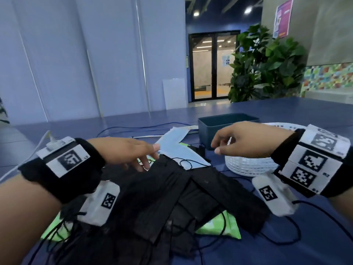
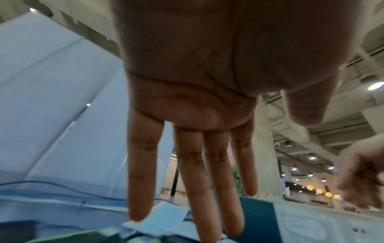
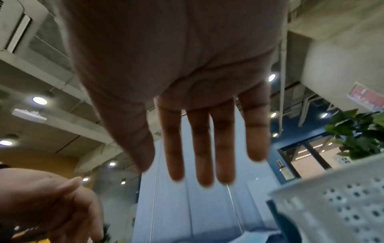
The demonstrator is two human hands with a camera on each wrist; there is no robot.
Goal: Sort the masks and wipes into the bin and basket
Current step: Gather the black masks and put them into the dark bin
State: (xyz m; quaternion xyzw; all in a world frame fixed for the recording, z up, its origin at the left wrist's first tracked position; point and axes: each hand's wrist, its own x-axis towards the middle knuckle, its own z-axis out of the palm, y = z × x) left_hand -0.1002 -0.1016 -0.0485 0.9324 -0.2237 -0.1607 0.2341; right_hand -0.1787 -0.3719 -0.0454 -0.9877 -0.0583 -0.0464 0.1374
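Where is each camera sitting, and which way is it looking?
Head: worn on the head, looks forward and down at black masks, left hand, right hand.
Left wrist: under the wrist, looks along the straight fingers toward the blue masks.
Right wrist: under the wrist, looks along the fingers, white basket beside.
Shared: the basket and teal bin show in several views.

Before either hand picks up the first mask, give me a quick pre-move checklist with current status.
1. Left hand free: ok, fingers straight over the black masks.
2. Right hand free: ok, holds nothing, above the white basket.
3. Teal bin open: ok; contents cannot tell.
4. Basket contents: cannot tell, hand hides the inside.
5. Masks separable: not ok, black masks overlap, ear loops tangled.
6. Green wipes packs reachable: not ok, partly under masks.
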